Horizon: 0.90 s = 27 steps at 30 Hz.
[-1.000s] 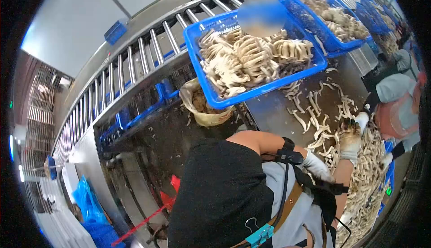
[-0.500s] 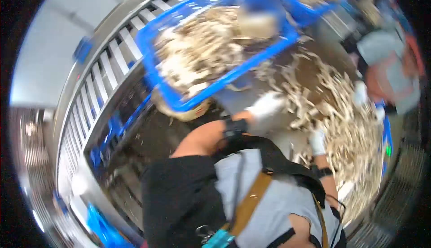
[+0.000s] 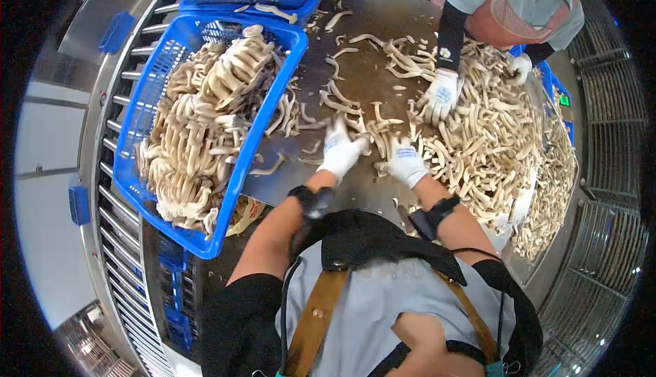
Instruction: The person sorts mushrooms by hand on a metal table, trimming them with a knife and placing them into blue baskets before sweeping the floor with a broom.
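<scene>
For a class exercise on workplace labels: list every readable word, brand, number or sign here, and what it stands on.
No text is readable.
Blue print on the white gloves of the left hand and right hand: too small.
Blue print on the co-worker's white glove: too small.
Green marks on the small dark display: too blurred.

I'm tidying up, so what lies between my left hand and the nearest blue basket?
Loose mushrooms on the table, as the head view shows.

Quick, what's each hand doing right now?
Left hand: fingers blurred, at loose mushrooms; grip can't be told.
Right hand: at the same mushrooms; grip unclear.
</scene>
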### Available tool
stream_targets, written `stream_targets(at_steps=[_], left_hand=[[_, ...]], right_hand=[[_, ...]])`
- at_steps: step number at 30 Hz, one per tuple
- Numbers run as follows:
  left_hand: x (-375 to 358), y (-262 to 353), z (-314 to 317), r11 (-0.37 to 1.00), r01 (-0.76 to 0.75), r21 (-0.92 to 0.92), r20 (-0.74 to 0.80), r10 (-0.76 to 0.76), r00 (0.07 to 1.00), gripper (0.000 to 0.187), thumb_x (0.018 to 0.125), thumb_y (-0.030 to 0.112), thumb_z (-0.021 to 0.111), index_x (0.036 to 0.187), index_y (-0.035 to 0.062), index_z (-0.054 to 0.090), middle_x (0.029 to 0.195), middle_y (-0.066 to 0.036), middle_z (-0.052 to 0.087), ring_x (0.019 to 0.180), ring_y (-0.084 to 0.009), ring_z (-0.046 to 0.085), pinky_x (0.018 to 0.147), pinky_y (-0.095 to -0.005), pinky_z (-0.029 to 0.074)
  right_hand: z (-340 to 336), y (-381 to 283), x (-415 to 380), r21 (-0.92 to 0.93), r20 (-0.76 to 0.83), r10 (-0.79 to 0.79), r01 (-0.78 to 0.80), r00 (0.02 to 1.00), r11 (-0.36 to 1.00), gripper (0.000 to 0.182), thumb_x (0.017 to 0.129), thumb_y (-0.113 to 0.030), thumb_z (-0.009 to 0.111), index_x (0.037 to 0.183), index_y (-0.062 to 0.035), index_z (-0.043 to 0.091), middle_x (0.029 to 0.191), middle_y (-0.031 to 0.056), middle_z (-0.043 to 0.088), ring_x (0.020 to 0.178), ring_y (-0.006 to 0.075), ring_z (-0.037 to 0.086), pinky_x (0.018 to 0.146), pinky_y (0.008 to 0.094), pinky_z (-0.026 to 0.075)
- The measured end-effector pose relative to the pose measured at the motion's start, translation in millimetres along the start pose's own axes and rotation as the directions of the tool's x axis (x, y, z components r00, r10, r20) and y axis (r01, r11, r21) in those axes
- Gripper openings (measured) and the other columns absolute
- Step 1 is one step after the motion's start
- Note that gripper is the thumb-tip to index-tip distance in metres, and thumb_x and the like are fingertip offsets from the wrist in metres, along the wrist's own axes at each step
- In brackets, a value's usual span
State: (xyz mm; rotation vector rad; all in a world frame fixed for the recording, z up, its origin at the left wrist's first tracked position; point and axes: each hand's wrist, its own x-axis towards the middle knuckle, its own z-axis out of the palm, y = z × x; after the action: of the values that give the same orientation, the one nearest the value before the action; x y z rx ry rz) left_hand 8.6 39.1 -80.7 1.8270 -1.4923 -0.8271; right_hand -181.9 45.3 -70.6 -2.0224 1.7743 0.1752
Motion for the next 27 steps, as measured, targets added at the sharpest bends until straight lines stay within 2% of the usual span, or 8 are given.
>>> stream_targets(at_steps=[7,12,15,18,21,22,24,27], left_hand=[[13,19,-50,0.862,-0.438,0.256,0.127,0.419,0.899,0.067,0.075,0.036,0.07,0.131,0.0083,0.048,0.134,-0.027,0.042,0.118,-0.0436,0.045,0.102,-0.0488,0.036],[-46,-88,-115,0.751,0.054,0.659,-0.015,-0.058,0.998,0.103,0.062,0.059,0.078,0.144,0.0139,0.036,0.147,-0.028,0.025,0.134,-0.0447,0.026,0.109,-0.0617,0.019],[-58,-112,-106,0.652,0.02,0.758,0.135,-0.187,0.973,0.115,0.06,0.065,0.076,0.149,0.0141,0.023,0.15,-0.02,0.024,0.135,-0.044,0.026,0.11,-0.0655,0.013],[-21,-94,-68,0.588,-0.042,0.808,0.167,-0.16,0.973,0.118,0.063,0.068,0.072,0.151,0.0136,0.015,0.153,-0.017,0.02,0.137,-0.0426,0.024,0.111,-0.0653,0.011],[25,-68,-19,0.919,-0.071,0.389,0.157,0.01,0.988,0.107,0.068,0.045,0.08,0.149,0.0084,0.021,0.147,-0.026,0.025,0.136,-0.0452,0.024,0.112,-0.0577,0.019],[45,-17,-31,0.973,0.003,-0.232,0.222,0.05,0.974,0.095,0.072,0.034,0.078,0.146,0.0037,0.027,0.145,-0.025,0.032,0.135,-0.0404,0.029,0.112,-0.0499,0.025],[66,-4,-9,0.943,-0.197,-0.269,0.038,0.215,0.976,0.07,0.08,0.02,0.069,0.14,0.0002,0.039,0.138,-0.02,0.046,0.127,-0.0276,0.046,0.104,-0.035,0.038],[78,35,5,0.787,0.226,-0.575,0.338,-0.023,0.941,0.059,0.087,0.03,0.065,0.134,0.0011,0.047,0.126,-0.016,0.056,0.118,-0.0251,0.053,0.101,-0.0335,0.04]], right_hand=[[-24,98,27,0.385,-0.16,0.086,-0.019,0.983,0.923,0.058,0.077,-0.019,0.063,0.126,0.0049,0.043,0.118,0.0291,0.051,0.111,0.0411,0.052,0.097,0.0419,0.043],[-102,88,37,-0.006,-0.354,-0.132,0.139,0.926,0.99,0.049,0.079,-0.018,0.059,0.121,0.0048,0.048,0.122,0.0285,0.051,0.114,0.0406,0.05,0.098,0.0421,0.041],[-169,43,88,-0.088,0.424,0.011,0.029,0.906,0.996,0.055,0.079,-0.031,0.062,0.123,0.001,0.05,0.118,0.0272,0.055,0.107,0.0396,0.056,0.089,0.0471,0.046],[-118,69,178,0.08,-0.18,0.023,-0.009,0.983,0.997,0.059,0.083,-0.039,0.06,0.126,-0.0006,0.049,0.113,0.0232,0.061,0.101,0.0392,0.06,0.086,0.0479,0.048],[-61,67,216,0.105,-0.254,0.123,-0.099,0.959,0.99,0.058,0.083,-0.031,0.063,0.13,-0.0013,0.045,0.112,0.024,0.061,0.103,0.0376,0.06,0.089,0.0447,0.047],[-36,79,230,0.295,-0.174,0.134,-0.078,0.975,0.952,0.058,0.084,-0.024,0.062,0.133,-0.0012,0.041,0.113,0.0252,0.06,0.103,0.0378,0.06,0.089,0.0434,0.047],[-19,81,220,0.648,-0.126,-0.046,0.117,0.991,0.753,0.052,0.086,-0.001,0.052,0.136,-0.0006,0.038,0.116,0.0255,0.058,0.104,0.0337,0.06,0.085,0.0388,0.048],[-72,7,122,0.965,0.157,0.152,-0.119,0.976,-0.234,0.038,0.088,0.003,0.05,0.127,-0.0008,0.049,0.111,0.0099,0.059,0.096,0.0198,0.058,0.08,0.0305,0.049]])
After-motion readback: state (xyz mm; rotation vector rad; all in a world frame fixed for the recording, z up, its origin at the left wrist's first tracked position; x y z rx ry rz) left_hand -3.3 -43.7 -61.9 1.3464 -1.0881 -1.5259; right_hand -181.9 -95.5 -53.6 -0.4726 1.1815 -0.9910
